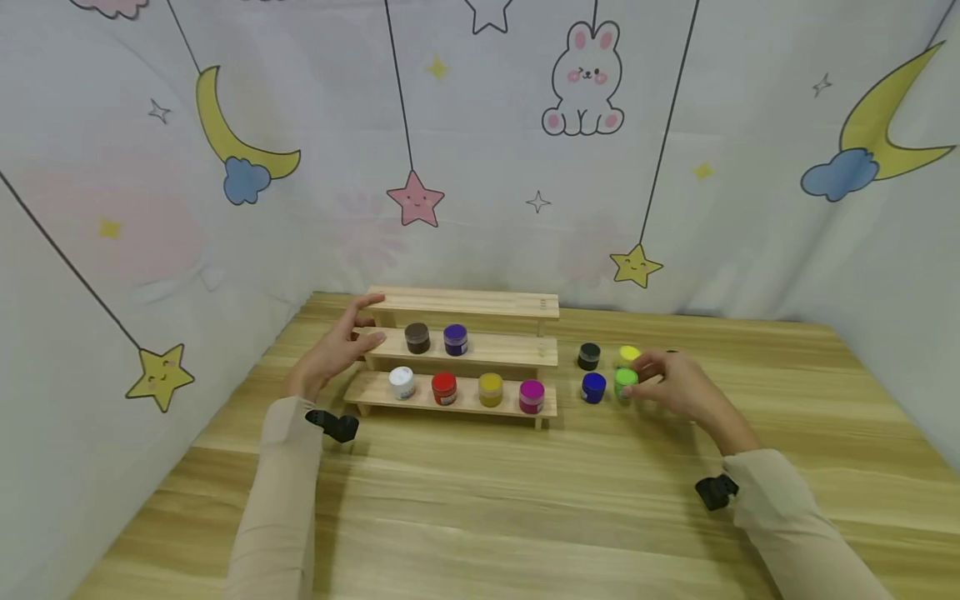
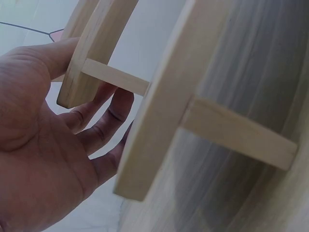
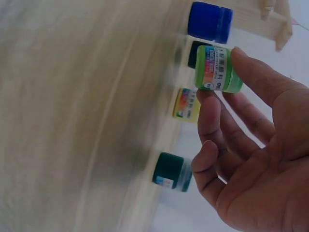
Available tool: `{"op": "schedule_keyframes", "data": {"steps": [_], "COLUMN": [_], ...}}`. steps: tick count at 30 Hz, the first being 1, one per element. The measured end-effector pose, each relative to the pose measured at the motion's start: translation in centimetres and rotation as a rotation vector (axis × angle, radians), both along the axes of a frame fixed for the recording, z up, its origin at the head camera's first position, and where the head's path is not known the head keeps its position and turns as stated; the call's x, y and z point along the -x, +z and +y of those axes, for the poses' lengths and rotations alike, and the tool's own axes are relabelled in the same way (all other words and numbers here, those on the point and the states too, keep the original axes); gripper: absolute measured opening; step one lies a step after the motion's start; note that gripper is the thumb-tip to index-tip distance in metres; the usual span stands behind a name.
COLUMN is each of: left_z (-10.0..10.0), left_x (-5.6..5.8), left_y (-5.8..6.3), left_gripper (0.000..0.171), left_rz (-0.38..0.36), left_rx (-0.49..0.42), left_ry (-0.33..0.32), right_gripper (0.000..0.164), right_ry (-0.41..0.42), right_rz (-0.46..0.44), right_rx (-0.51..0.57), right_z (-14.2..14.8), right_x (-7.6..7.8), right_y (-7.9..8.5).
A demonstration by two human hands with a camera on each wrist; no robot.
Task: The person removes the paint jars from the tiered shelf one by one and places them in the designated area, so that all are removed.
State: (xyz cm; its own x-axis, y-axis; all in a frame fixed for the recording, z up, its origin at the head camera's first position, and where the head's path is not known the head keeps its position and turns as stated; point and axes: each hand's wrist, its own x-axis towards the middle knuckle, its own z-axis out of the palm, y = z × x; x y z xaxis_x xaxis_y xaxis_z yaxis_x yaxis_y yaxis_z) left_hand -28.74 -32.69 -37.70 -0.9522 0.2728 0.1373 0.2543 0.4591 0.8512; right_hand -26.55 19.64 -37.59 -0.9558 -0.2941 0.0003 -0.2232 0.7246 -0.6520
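- The light green, squat cylindrical jar point(image 3: 219, 70) is by the right end of the rack, towards the far edge of the surface; whether its base touches the surface, you cannot tell.
- Your right hand point(image 1: 678, 387) pinches it, thumb against the fingertips opposite, remaining fingers loosely curled.
- Judge it light, stiff and unlikely to crush; its smooth, plastic-looking wall could slip. Take it across the sides below the lid, so you don't twist the lid; the printed paper-like label may give a little grip.
- Near it are a deep blue jar point(image 1: 593, 388), a bright yellow jar point(image 1: 628, 356) and a blackish jar point(image 1: 588, 357), with a dark green jar point(image 3: 169, 170) farther right.
- Your left hand point(image 1: 337, 350) holds the left end of the three-tier pale wood rack point(image 1: 465, 302), thumb on the middle step, other fingers bent about the end.
- The rack looks rigid but light: straight-grained slats, rounded corners, slim square struts.
- Its front step carries white point(image 1: 402, 383), red point(image 1: 444, 388), ochre point(image 1: 491, 390) and magenta point(image 1: 532, 397) jars; its middle step, brown point(image 1: 417, 338) and purple point(image 1: 455, 340) ones.
- Beneath is the flat, wood-grained surface point(image 1: 480, 517); beyond its far edge hangs creased, printed white cloth point(image 1: 480, 125).
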Motion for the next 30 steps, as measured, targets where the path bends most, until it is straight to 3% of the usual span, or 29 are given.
{"op": "schedule_keyframes", "data": {"steps": [6,14,20,30], "left_z": [0.0,0.1,-0.3,-1.9], "left_x": [0.0,-0.3,-0.4,-0.7], "left_y": [0.2,0.6,0.7,0.6], "left_gripper": [0.064,0.064,0.064,0.062], "left_rz": [-0.015,0.021,0.059,0.016], "left_rx": [-0.002,0.017,0.007,-0.042], "left_ry": [-0.003,0.001,-0.046,-0.102], "right_gripper": [0.038,0.035,0.037,0.038], "right_ry": [0.010,0.029,0.007,-0.017], "right_rz": [-0.043,-0.037,-0.069,-0.082], "right_rx": [-0.016,0.002,-0.016,-0.036], "right_z": [0.2,0.1,0.2,0.5], "right_x": [0.2,0.5,0.5,0.1], "right_y": [-0.8,-1.4,-1.3,-1.0]}}
